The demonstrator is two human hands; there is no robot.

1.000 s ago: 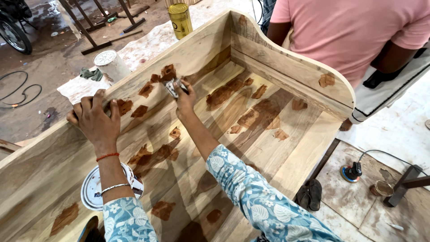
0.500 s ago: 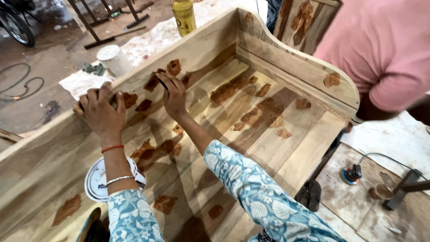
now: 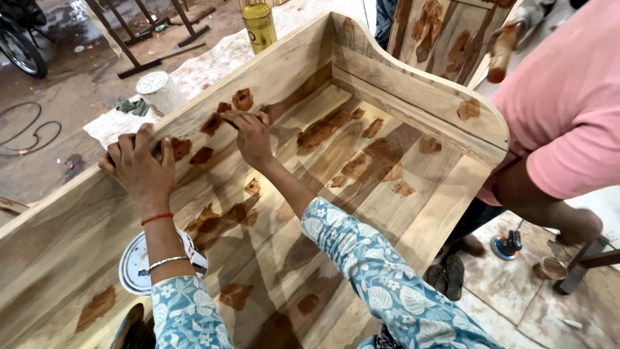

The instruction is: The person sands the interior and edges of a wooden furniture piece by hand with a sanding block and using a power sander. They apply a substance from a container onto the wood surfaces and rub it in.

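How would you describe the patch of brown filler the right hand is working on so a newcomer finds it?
Start at the big pale wooden frame. Follow its long left wall to the right hand. The brown patch sits just above the fingertips, squarish, nearest the top edge.

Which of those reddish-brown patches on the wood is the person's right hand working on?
The patch on the upper side board, right at the fingertips of the right hand. The other patches lie away from the fingers, like the square one higher up near the board's edge.
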